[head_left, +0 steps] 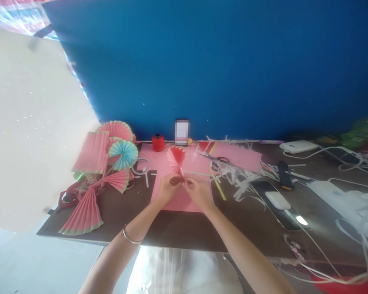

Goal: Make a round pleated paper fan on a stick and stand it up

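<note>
A small pleated paper fan (176, 158), red on one side and pale pink on the other, rises from between my hands over pink paper sheets (184, 200). My left hand (169, 188) is closed in a pinch at its narrow lower end. Close beside it, my right hand (198, 191) also pinches that end, fingertips nearly touching those of the left. Exactly what lies between the fingertips is too small to make out. Behind the fan stand a red spool-like container (158, 143) and an upright phone (182, 132) with a blurred screen.
Finished pleated fans (84, 210) and a blue rosette (123, 154) lie on the left, near a tape roll (140, 165). Scissors (217, 159), paper strips (236, 177), a utility knife (285, 174), a dark phone (276, 204) and white cables (322, 249) are rightward. A blue panel (214, 69) backs the table.
</note>
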Demonstrator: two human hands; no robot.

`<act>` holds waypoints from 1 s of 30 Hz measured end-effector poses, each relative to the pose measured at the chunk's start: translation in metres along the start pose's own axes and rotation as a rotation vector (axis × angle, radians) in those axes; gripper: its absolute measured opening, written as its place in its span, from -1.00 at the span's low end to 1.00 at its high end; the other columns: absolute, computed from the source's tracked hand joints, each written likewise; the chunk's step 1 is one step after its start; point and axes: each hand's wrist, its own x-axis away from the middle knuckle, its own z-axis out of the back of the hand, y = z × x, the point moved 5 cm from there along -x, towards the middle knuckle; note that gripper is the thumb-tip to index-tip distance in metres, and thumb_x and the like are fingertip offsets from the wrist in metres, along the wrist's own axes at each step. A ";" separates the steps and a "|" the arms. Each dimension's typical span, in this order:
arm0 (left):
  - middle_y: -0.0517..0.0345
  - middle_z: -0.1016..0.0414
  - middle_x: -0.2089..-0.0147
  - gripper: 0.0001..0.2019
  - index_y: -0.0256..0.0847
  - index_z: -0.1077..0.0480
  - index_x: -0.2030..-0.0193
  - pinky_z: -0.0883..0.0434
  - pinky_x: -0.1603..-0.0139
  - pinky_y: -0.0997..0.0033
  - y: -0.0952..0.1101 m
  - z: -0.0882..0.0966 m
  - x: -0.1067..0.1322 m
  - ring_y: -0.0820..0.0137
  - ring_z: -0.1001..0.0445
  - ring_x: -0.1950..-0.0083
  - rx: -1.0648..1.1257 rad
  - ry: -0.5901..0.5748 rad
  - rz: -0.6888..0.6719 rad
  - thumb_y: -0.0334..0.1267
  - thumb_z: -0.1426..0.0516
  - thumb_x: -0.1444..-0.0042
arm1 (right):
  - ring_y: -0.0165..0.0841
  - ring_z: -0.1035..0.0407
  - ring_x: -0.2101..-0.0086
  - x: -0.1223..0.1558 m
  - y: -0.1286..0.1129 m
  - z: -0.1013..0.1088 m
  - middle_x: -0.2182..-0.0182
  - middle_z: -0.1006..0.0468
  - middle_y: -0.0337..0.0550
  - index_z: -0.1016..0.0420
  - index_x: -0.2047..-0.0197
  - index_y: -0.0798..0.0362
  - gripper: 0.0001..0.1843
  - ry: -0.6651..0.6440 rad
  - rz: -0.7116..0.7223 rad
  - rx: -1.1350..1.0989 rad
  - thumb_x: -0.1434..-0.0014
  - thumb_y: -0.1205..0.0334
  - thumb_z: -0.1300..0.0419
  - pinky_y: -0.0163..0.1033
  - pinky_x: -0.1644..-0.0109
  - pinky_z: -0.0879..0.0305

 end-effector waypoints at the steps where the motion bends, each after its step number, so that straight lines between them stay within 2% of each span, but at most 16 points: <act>1: 0.11 -0.52 0.39 -0.90 -0.25 -0.46 0.41 -0.43 0.29 0.42 0.001 0.000 0.000 0.42 -0.48 0.36 -0.002 0.003 -0.001 -0.40 -0.18 0.15 | -0.28 -0.42 0.33 0.000 0.001 0.000 0.38 -0.55 -0.11 -0.46 0.40 0.03 -0.82 0.010 0.004 0.019 -0.10 0.31 -0.03 -0.19 0.20 -0.34; 6: 0.10 -0.52 0.38 -0.89 -0.27 -0.45 0.40 -0.45 0.29 0.40 0.002 -0.001 0.000 0.41 -0.48 0.35 0.037 -0.033 0.057 -0.43 -0.17 0.16 | -0.30 -0.41 0.35 -0.005 0.015 0.013 0.39 -0.51 -0.08 -0.42 0.37 0.06 -0.81 0.154 0.011 0.083 -0.14 0.29 0.01 -0.21 0.22 -0.32; 12: 0.09 -0.52 0.40 -0.89 -0.28 -0.44 0.42 -0.46 0.29 0.39 0.000 -0.004 0.003 0.39 -0.49 0.34 0.023 -0.094 0.125 -0.45 -0.18 0.17 | -0.28 -0.41 0.33 -0.011 0.041 0.050 0.38 -0.53 -0.06 -0.45 0.32 0.07 -0.81 0.430 -0.129 0.164 -0.14 0.28 -0.01 -0.18 0.19 -0.32; 15: 0.09 -0.53 0.38 -0.90 -0.27 -0.44 0.41 -0.45 0.27 0.39 0.000 -0.003 0.002 0.38 -0.50 0.33 0.020 -0.092 0.131 -0.42 -0.20 0.16 | -0.25 -0.42 0.27 -0.013 0.054 0.063 0.31 -0.55 0.00 -0.49 0.30 0.09 -0.75 0.471 -0.162 0.189 -0.15 0.25 0.00 -0.15 0.14 -0.32; 19: 0.07 -0.53 0.35 -0.86 -0.26 -0.44 0.37 -0.45 0.24 0.37 -0.004 0.001 -0.002 0.37 -0.51 0.29 0.077 -0.058 0.125 -0.36 -0.24 0.15 | -0.19 -0.39 0.13 -0.017 0.073 0.067 0.19 -0.55 0.07 -0.52 0.22 0.14 -0.68 0.370 -0.163 0.224 -0.13 0.29 0.04 -0.05 0.02 -0.27; 22: 0.06 -0.53 0.34 -0.79 -0.27 -0.43 0.36 -0.44 0.23 0.36 -0.008 0.005 -0.005 0.36 -0.51 0.28 0.126 -0.015 0.131 -0.32 -0.29 0.20 | -0.21 -0.41 0.16 -0.019 0.088 0.070 0.17 -0.54 0.04 -0.52 0.17 0.13 -0.66 0.235 -0.236 0.226 -0.09 0.30 0.03 -0.08 0.08 -0.31; 25: 0.06 -0.53 0.34 -0.77 -0.28 -0.41 0.37 -0.44 0.20 0.35 -0.009 0.006 -0.006 0.36 -0.51 0.29 0.177 0.013 0.152 -0.32 -0.31 0.23 | -0.25 -0.44 0.35 -0.019 0.094 0.078 0.33 -0.58 -0.04 -0.55 0.30 0.08 -0.74 0.026 -0.318 0.282 -0.05 0.23 -0.04 -0.16 0.24 -0.33; 30: 0.05 -0.53 0.31 -0.77 -0.28 -0.41 0.34 -0.42 0.15 0.35 -0.007 0.004 -0.007 0.38 -0.50 0.24 0.253 -0.029 0.168 -0.33 -0.29 0.18 | -0.24 -0.41 0.48 -0.008 0.090 0.078 0.59 -0.49 -0.05 -0.48 0.60 0.07 -0.75 -0.246 -0.360 0.493 -0.01 0.18 -0.11 -0.22 0.39 -0.26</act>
